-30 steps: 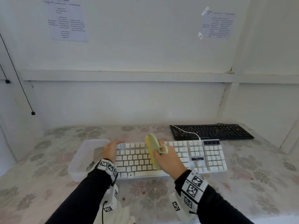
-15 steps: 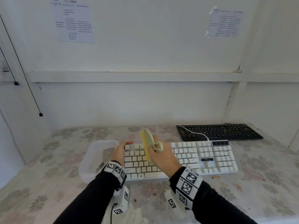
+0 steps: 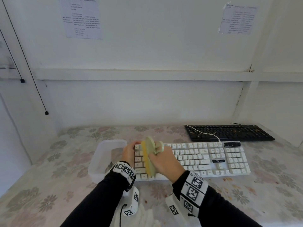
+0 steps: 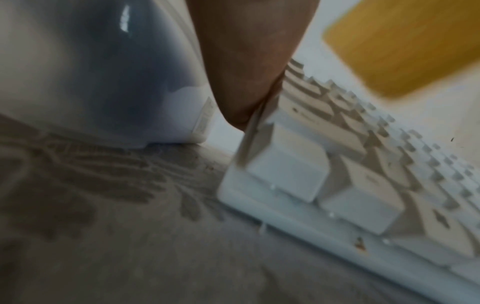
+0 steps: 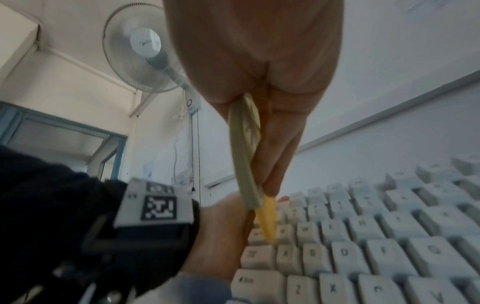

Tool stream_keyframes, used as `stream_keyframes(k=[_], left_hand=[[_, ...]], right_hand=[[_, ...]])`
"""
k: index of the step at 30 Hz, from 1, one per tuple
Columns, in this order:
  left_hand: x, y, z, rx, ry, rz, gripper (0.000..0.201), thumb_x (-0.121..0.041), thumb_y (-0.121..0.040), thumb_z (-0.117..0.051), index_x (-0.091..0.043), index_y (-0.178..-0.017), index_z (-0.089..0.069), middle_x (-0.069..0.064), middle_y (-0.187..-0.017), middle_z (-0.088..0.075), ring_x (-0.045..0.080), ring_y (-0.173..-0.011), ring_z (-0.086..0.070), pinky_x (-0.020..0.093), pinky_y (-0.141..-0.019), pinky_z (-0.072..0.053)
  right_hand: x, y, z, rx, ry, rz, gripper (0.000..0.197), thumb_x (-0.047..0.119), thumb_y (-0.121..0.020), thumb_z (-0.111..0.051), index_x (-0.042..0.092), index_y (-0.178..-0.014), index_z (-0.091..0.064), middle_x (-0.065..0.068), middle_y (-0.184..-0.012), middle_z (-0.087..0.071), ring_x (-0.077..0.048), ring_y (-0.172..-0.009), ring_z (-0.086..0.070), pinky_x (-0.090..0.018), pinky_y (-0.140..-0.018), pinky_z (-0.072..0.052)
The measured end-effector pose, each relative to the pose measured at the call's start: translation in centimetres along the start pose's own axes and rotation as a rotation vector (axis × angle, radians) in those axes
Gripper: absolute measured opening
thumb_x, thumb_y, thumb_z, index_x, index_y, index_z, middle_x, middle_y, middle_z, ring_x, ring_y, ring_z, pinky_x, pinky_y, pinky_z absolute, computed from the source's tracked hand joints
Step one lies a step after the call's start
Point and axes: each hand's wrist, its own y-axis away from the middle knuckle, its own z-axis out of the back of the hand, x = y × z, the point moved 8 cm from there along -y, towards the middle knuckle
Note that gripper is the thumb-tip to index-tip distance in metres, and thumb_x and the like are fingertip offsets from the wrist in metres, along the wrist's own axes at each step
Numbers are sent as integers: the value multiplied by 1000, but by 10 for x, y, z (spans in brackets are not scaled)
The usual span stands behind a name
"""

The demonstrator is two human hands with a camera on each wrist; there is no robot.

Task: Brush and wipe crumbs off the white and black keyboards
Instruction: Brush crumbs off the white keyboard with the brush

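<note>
The white keyboard point(image 3: 205, 158) lies across the middle of the flowered table. My left hand point(image 3: 131, 149) grips its left end, palm against the edge point(image 4: 246, 61). My right hand point(image 3: 158, 152) holds a pale green brush point(image 3: 150, 154) with yellow bristles point(image 5: 269, 218). The bristles press down on the keys near the left end of the keyboard point(image 5: 363, 246), close beside the left hand point(image 5: 221, 226). The black keyboard point(image 3: 229, 132) lies behind at the right, with orange specks on its keys.
A clear plastic container point(image 3: 105, 154) stands against the white keyboard's left end. Crumbs point(image 3: 227, 179) lie on the table in front of the keyboard. Its white cable point(image 3: 206, 134) crosses the black keyboard. A wall rises behind the table. Something white like a cloth point(image 3: 147, 217) lies near me.
My right hand has swept the brush leftward across the white keyboard, toward my left hand and the container. The left hand has kept its hold.
</note>
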Motion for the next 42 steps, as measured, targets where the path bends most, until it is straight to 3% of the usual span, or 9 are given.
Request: stream_keyframes(k=[7, 10, 15, 18, 22, 26, 31, 36, 42], left_hand=[[-1, 0, 1, 7, -7, -30, 27, -22, -90, -49, -6, -78, -67, 16, -81, -64, 24, -67, -62, 31, -67, -51], [0, 5, -3, 64, 33, 2, 21, -17, -87, -52, -10, -70, -63, 11, -58, -59, 20, -42, -58, 21, -44, -49], [-1, 8, 1, 10, 70, -8, 17, -20, -88, -55, -12, -78, -67, 7, -56, -59, 20, -42, -57, 24, -47, -48], [0, 9, 1, 6, 64, 19, 19, -21, -89, -53, -12, -78, -66, 8, -55, -60, 22, -45, -59, 25, -48, -49], [-8, 14, 1, -33, 32, -26, 21, -18, -89, -50, -8, -79, -67, 16, -81, -61, 30, -78, -59, 41, -79, -50], [-6, 18, -5, 5, 85, 23, 22, -15, -91, -46, -8, -75, -59, 15, -65, -54, 25, -50, -56, 28, -53, -49], [-2, 13, 0, -80, 93, 20, 22, -21, -91, -46, -9, -77, -59, 14, -67, -53, 28, -60, -54, 35, -64, -47], [13, -16, 16, -152, 47, -12, 32, -28, -83, -52, -18, -60, -71, 11, -72, -63, 31, -79, -59, 53, -90, -45], [-3, 5, 6, -149, 21, -52, 32, -25, -89, -48, -15, -63, -62, 3, -51, -57, 26, -58, -54, 40, -72, -44]], right_hand=[[-11, -13, -36, 16, 51, 28, 18, 16, -97, -37, 10, -107, -51, -7, -82, -62, -9, -53, -50, -13, -43, -39], [-19, -5, -40, 83, 101, -2, 16, 16, -96, -36, 15, -88, -50, 1, -71, -54, -6, -50, -44, -11, -42, -33], [-25, 7, -42, 244, 228, -50, 39, 16, -96, -37, 18, -57, -38, 4, -55, -40, -7, -44, -32, -10, -38, -27], [-24, 9, -28, 252, 300, -88, 37, 20, -94, -39, 15, -58, -40, 2, -59, -43, -10, -49, -37, -19, -46, -32], [1, -3, 2, 93, 466, 155, 21, 12, -91, -43, 12, -89, -65, -3, -76, -59, -17, -66, -52, -25, -60, -45], [6, -17, 5, 48, 397, 307, 28, 2, -89, -49, 16, -101, -70, -1, -89, -68, -6, -69, -52, -5, -60, -37], [-17, -27, 8, 71, 469, 256, 18, 6, -90, -51, 12, -93, -68, -7, -87, -68, -18, -75, -57, -29, -69, -48], [-44, -27, 37, 39, 557, 191, 20, 5, -88, -49, 15, -91, -66, -8, -86, -67, -20, -74, -56, -29, -67, -48], [-82, -19, 86, -34, 544, 135, 25, 6, -87, -53, 25, -73, -62, 14, -60, -49, -10, -61, -47, -21, -53, -36]])
